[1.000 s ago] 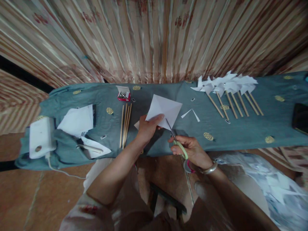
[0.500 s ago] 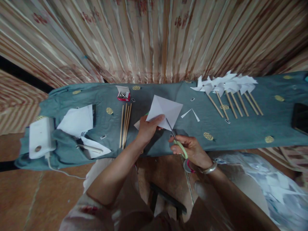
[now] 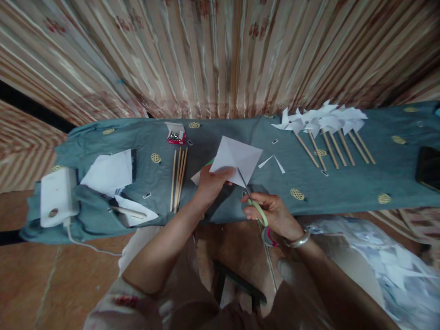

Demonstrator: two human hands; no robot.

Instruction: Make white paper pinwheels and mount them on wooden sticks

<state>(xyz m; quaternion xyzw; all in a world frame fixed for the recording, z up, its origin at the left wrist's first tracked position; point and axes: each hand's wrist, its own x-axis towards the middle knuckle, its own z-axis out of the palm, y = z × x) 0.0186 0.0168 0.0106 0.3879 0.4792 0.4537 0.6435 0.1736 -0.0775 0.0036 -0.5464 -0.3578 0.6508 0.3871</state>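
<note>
A square sheet of white paper (image 3: 238, 153) with crossing creases is pinched in my left hand (image 3: 213, 182), thumb on top and fingers beneath. My right hand (image 3: 270, 211) is closed round the pale green handles of a pair of scissors (image 3: 257, 211). The blades reach into the paper from its lower corner along a crease, towards the middle. Under my left hand, part of another flat piece with a green patch shows on the table. Two thin paper strips (image 3: 274, 162) lie to the right of the sheet.
Several paper pinwheels (image 3: 326, 120) on sticks lie at the back right. Loose wooden sticks (image 3: 178, 179) and a small red box (image 3: 176, 136) of metal pins are on the left. Farther left are paper sheets (image 3: 109, 172) and a white corded device (image 3: 59, 196).
The sheet and my left hand have shifted very slightly to the right. The scissors stay in the same cut, and my right hand has hardly moved.
</note>
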